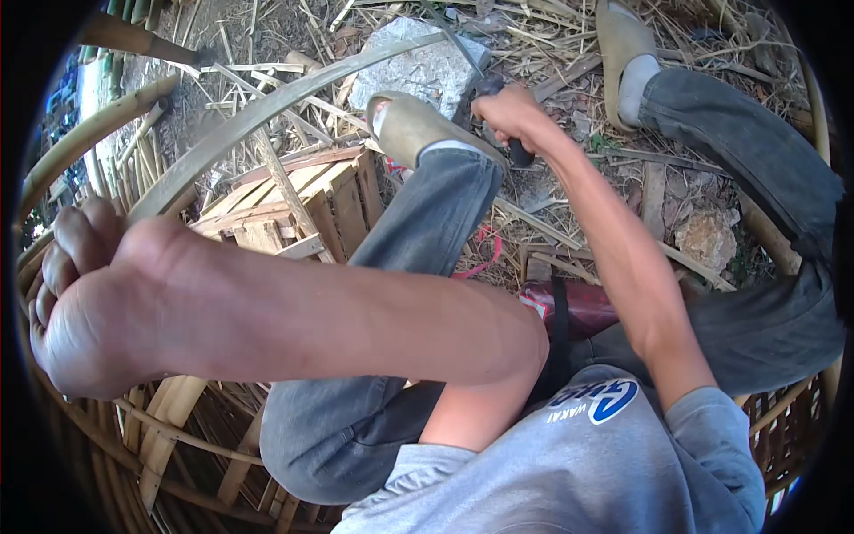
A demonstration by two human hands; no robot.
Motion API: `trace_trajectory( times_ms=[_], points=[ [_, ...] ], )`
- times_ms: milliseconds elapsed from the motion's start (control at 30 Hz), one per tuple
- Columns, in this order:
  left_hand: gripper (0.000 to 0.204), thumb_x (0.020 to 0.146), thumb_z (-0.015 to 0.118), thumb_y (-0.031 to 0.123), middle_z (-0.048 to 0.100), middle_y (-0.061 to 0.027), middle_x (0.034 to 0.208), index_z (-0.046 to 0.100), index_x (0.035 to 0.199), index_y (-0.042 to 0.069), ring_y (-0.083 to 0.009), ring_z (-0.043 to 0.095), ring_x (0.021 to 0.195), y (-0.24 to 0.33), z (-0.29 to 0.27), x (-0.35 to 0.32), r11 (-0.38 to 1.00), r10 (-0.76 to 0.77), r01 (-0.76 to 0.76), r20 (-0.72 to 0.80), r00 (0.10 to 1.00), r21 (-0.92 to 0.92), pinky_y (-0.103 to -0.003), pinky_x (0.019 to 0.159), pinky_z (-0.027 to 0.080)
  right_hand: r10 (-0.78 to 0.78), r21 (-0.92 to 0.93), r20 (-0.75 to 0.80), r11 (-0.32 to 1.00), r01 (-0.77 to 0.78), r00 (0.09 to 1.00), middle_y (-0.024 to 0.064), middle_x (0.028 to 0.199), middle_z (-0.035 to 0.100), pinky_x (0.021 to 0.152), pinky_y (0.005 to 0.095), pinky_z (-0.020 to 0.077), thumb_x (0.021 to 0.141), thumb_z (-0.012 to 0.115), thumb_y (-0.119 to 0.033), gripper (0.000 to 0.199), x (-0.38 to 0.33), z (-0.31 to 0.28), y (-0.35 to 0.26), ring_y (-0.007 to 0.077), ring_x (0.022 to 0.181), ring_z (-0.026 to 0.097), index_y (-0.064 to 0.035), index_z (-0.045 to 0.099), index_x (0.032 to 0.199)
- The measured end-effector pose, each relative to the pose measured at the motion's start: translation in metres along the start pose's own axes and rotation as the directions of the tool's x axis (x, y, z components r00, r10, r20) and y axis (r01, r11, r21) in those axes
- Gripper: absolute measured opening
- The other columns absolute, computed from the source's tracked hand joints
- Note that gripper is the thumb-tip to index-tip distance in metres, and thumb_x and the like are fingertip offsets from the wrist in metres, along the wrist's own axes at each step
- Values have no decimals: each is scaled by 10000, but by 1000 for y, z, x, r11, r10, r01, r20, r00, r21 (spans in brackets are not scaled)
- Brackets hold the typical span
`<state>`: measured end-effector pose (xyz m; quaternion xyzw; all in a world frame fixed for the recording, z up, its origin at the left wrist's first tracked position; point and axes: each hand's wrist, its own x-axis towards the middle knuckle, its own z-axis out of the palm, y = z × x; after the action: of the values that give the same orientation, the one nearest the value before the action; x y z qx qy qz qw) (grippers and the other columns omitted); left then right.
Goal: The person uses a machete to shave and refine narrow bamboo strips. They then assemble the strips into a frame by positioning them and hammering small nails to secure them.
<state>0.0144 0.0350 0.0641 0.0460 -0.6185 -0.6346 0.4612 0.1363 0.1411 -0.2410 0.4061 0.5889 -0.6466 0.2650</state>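
At the far left, my left hand point(98, 303) is raised close to the camera, its fingers closed around one end of a long, flat bamboo strip point(267, 117). The strip slants up and away to the right, over the ground. My right hand point(516, 117) grips the black handle point(521, 153) of a long knife, whose narrow blade point(461, 46) points away and to the left. The strip's far end meets or crosses the blade above a pale rock point(418, 73); whether they touch, I cannot tell.
A slatted wooden crate point(342, 209) stands left of my shoe point(414, 129). Bamboo poles point(89, 142) and a wooden handle point(129, 37) are at the upper left. Bamboo scraps litter the ground. A brownish rock point(709, 240) lies near my right leg. Slatted bamboo point(165, 436) is beneath me.
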Motion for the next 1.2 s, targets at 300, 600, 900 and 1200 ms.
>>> trace_trajectory(
  times_ms=[300, 600, 900, 1200],
  points=[
    [342, 869, 333, 158, 239, -15, 494, 202, 553, 176, -130, 192, 392, -23, -23, 22, 989, 123, -91, 303, 945, -118, -272, 406, 185, -227, -106, 48, 967, 231, 973, 207, 666, 624, 688, 463, 487, 763, 607, -228, 302, -112, 38, -18, 312, 671, 645, 73, 615, 776],
    [300, 752, 366, 81, 211, 9, 479, 183, 538, 186, -123, 185, 374, -29, -44, 36, 994, 109, -102, 185, 977, -44, -282, 403, 181, -40, -241, 104, 968, 64, 994, 295, 872, 658, 800, 448, 514, 792, 605, -223, 332, -139, 28, -26, 404, 894, 666, 80, 663, 915],
    [323, 824, 345, 66, 139, 27, 526, 190, 567, 185, -118, 113, 460, -37, -71, 20, 997, -65, 67, 79, 995, -31, -285, 458, 125, -158, -258, 54, 952, 167, 986, 335, 907, 674, 807, 428, 532, 773, 617, -266, 454, -37, 60, -61, 424, 927, 695, 157, 666, 928],
    [325, 815, 354, 69, 143, 26, 523, 187, 565, 191, -115, 99, 439, -38, -84, 35, 989, -98, 96, -19, 995, -109, -282, 443, 112, -231, -321, -36, 924, 207, 972, 268, 961, 704, 896, 446, 534, 737, 684, -188, 339, -67, 54, -70, 398, 950, 700, 78, 710, 945]
  ],
)
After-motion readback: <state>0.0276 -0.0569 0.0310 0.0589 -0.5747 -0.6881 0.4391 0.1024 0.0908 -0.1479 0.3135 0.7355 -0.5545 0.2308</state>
